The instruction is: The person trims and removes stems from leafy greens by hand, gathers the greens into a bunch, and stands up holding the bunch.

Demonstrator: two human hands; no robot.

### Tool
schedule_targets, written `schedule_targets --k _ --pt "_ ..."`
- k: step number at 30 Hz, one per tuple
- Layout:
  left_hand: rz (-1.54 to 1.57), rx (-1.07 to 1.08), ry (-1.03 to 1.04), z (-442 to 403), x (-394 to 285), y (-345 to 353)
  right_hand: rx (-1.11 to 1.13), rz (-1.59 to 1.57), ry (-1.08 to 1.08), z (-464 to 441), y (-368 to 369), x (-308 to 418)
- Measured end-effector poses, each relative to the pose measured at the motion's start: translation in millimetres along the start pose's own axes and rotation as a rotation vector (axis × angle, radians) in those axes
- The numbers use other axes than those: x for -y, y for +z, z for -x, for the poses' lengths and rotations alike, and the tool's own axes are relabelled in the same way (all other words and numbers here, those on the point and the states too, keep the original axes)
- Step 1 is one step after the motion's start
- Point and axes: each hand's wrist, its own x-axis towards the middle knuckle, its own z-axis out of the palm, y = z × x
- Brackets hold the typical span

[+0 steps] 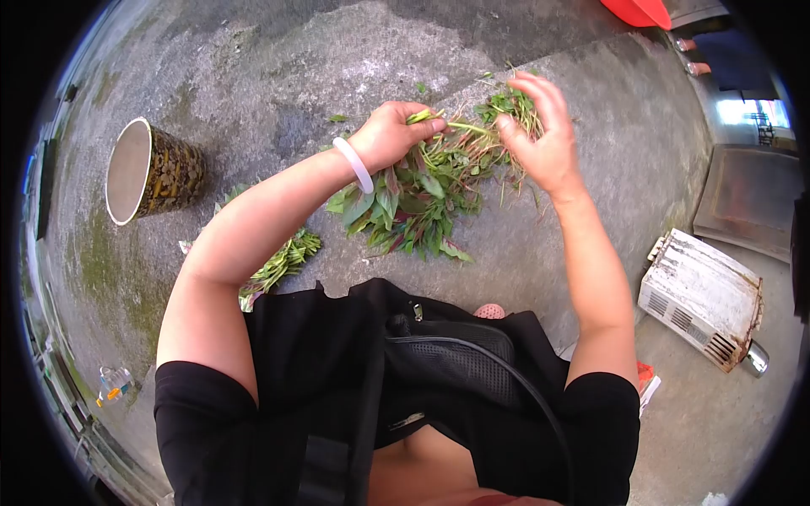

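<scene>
Some stems [467, 128] sit in the left hand [395, 133].

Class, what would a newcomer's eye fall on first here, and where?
First, the leafy greens near the upper middle, where the left hand pinches green stems and the right hand is spread open. Next, the patterned bin at left and the rust-stained white metal box at right.

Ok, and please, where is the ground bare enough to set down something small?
Bare ground lies between the bucket and the left hand, except a stray leaf, and also between the right hand and the white metal box. It is crowded around both hands, where leafy greens spread, and beside the left arm, where another bunch lies.
</scene>
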Motion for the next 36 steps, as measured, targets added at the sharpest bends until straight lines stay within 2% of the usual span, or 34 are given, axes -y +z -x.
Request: schedule_targets --k 1,2,3,5,6,7,9,12,15,19,20,21,23,24,26,27,29,31,33,35,36 --pt "0.082 -0.021 0.009 -1.7 -0.4 0.1 -0.121 -0.069 0.13 0.5 -1.0 -10.1" --pt "0.164 -0.04 0.016 -0.4 -4.0 2.3 -0.201 -0.393 0.359 0.8 2.7 -17.7" --pt "0.245 -0.058 0.024 1.3 -8.2 4.7 -0.162 -0.586 0.61 2.6 -0.2 -21.5" --pt "0.231 -0.072 0.084 5.0 -15.3 10.6 0.086 -0.924 1.062 4.7 -3.2 -14.1" --pt "0.176 -0.078 0.121 5.2 -14.9 13.5 0.112 -1.161 1.059 10.1 1.5 -15.8" --pt "0.123 -0.084 0.156 5.0 -14.2 15.8 0.103 -1.261 1.034 11.7 6.4 -14.8" --pt "-0.033 -0.038 0.17 5.6 -13.2 16.2 0.059 -1.287 0.934 12.6 15.7 -15.5" --pt "-0.24 -0.025 0.256 6.9 -15.0 18.9 0.077 -1.237 0.881 8.7 17.9 -5.9" --pt "-0.244 -0.006 0.24 10.5 -25.4 18.5 0.137 -1.14 0.857 8.0 20.1 2.4" --pt "-0.438 -0.047 0.164 5.3 -28.7 13.9 0.078 -1.015 0.805 9.8 25.8 4.8" --pt "-0.5 -0.091 0.171 2.4 -27.6 12.7 0.07 -0.829 0.719 9.7 26.5 14.8" --pt "-0.529 -0.15 0.219 -1.0 -24.5 11.4 0.046 -0.625 0.506 11.4 29.9 23.8" --pt "-0.478 -0.215 0.015 -10.0 -23.3 4.3 -0.039 -0.279 0.054 10.6 26.3 41.5" --pt "-0.446 -0.233 -0.017 -13.6 -17.3 -4.9 -0.011 -0.297 0.033 7.6 22.1 46.7" --pt "-0.399 -0.303 -0.051 -15.8 -4.9 -24.5 -0.064 -0.589 0.274 -1.1 20.0 34.9" --pt "-0.45 -0.312 0.043 -12.6 -3.1 -32.4 -0.099 -0.732 0.396 -7.6 18.9 23.5" --pt "-0.389 -0.364 0.041 -4.2 -11.3 -41.2 -0.316 -0.888 0.712 -6.3 27.5 -22.1" --pt "-0.395 -0.395 0.178 -3.5 -9.4 -53.4 -0.053 -0.599 0.973 28.1 47.9 -88.7" --pt "-0.368 -0.403 0.191 2.1 -17.9 -53.6 0.233 -0.069 0.639 65.7 80.9 -97.9" --pt "-0.352 -0.426 0.264 1.8 -13.0 -45.1 0.492 0.178 0.534 85.1 99.6 -80.9" --pt "-0.343 -0.439 0.301 2.3 -11.8 -41.3 0.54 0.222 0.428 94.0 107.4 -82.4"
